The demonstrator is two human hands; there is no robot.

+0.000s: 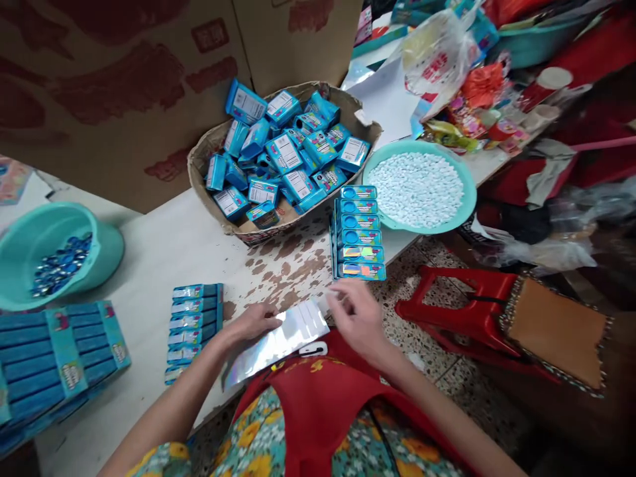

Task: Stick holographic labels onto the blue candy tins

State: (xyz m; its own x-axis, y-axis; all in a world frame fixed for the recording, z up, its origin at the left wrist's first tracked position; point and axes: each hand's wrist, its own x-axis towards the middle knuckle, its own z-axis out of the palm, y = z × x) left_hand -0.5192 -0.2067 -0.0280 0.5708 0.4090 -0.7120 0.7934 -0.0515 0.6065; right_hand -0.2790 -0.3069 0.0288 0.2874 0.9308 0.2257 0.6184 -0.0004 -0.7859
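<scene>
A shiny silver sheet (278, 341) with pale rectangles, which looks like a sticker sheet, lies tilted in front of my body. My left hand (251, 323) grips its upper left edge, thumb on top. At its right end, the curled fingers of my right hand (360, 318) are pinched together beside a pale, see-through bit; what they hold is too small to make out. Just beyond my right hand stands a row of blue boxes (360, 220); the nearest two carry shiny, colourful patches. Another row of blue boxes (185, 324) lies left of my left hand.
A torn cardboard tray (211, 205) full of blue boxes stands at the back, before a big carton (124, 99). A turquoise basin (470, 199) holds white pieces; a turquoise bucket (106, 245) holds blue wrapped pieces. Stacked blue packs (64, 351) lie left. Right is a red stool (462, 285).
</scene>
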